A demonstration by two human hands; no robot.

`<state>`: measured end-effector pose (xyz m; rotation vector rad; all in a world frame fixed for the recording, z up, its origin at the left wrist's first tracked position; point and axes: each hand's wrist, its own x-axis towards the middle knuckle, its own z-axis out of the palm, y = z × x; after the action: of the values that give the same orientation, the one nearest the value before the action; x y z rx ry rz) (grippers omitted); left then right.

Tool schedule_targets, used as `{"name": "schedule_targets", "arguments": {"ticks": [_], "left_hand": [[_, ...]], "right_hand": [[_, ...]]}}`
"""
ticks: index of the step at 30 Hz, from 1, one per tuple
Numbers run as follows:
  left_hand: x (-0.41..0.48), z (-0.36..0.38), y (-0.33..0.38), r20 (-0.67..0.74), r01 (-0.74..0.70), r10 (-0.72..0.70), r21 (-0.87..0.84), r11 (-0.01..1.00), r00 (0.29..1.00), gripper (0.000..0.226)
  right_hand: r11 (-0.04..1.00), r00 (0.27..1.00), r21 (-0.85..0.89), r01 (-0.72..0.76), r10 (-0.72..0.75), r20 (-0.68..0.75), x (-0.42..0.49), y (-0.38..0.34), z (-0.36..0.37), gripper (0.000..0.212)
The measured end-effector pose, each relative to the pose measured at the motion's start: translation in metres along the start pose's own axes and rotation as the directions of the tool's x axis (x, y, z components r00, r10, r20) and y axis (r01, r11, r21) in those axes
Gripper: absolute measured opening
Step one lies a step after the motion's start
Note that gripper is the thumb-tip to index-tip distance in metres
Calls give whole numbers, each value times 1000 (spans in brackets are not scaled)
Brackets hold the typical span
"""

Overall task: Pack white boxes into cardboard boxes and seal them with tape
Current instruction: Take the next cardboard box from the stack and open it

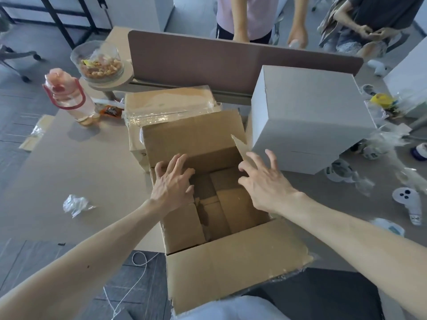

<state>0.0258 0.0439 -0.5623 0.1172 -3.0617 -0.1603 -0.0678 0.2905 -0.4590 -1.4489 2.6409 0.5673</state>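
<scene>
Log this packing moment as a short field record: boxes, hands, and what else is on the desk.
open carton: cardboard box at the desk's near edge, flaps up, nothing white visible inside
white box: white box on the desk, right of the carton, closed, not yet packed
taped carton: sealed box behind the open one, clear tape across its top
left hand: left hand open, fingers spread on the carton's far-left rim
right hand: right hand open, fingers spread at the right flap
other items: water bottle; snack bowl; crumpled plastic

An office: desk divider panel (231, 58), wheeled chair base (20, 58)
</scene>
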Motion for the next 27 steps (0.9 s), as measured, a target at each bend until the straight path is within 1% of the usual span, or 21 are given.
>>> {"name": "schedule_targets", "arguments": {"ticks": [1,2,4,6,7,9,10,12,16,19,21,24,27], "left_hand": [[1,0,8,16,-28,27,6,1000,999,34],[2,1,16,69,-60,60,-2,998,996,33],[1,5,31,262,-124,129,-38,992,956,34],[0,12,43,463,-171,163,-25,985,871,38],[-1,15,47,548,-184,152,4,983,822,41],[-2,18,54,659,-194,95,79,978,746,50],[-3,18,57,684,-189,64,109,976,726,52],[-6,11,63,677,-175,33,142,974,735,52],[-5,-10,78,596,-193,17,234,953,803,43],[-1,-33,86,535,-116,-27,232,966,844,32],[-3,-52,84,481,-41,-67,212,976,874,25],[-16,-79,70,390,49,-130,210,976,912,18],[-37,-98,47,304,135,-195,207,969,932,8]], "right_hand": [[1000,1000,-3,-21,21,-14,-4,12,-1,31],[999,999,-6,-42,42,-24,-9,23,-2,31],[997,997,6,-77,77,-28,-16,45,2,29],[994,994,21,-107,107,-15,-22,64,11,32],[994,994,19,-112,112,-16,-25,72,15,36],[994,994,28,-106,107,-34,-30,82,23,42],[994,994,42,-97,99,-48,-33,84,27,44],[994,995,78,-75,80,-67,-37,85,34,50],[975,993,222,-32,55,-99,-45,83,45,58],[926,992,376,10,39,-122,-47,83,52,56],[894,989,446,27,40,-139,-46,83,52,56],[870,987,491,37,45,-153,-38,78,49,53],[874,986,484,55,30,-167,-28,71,48,47]]}}
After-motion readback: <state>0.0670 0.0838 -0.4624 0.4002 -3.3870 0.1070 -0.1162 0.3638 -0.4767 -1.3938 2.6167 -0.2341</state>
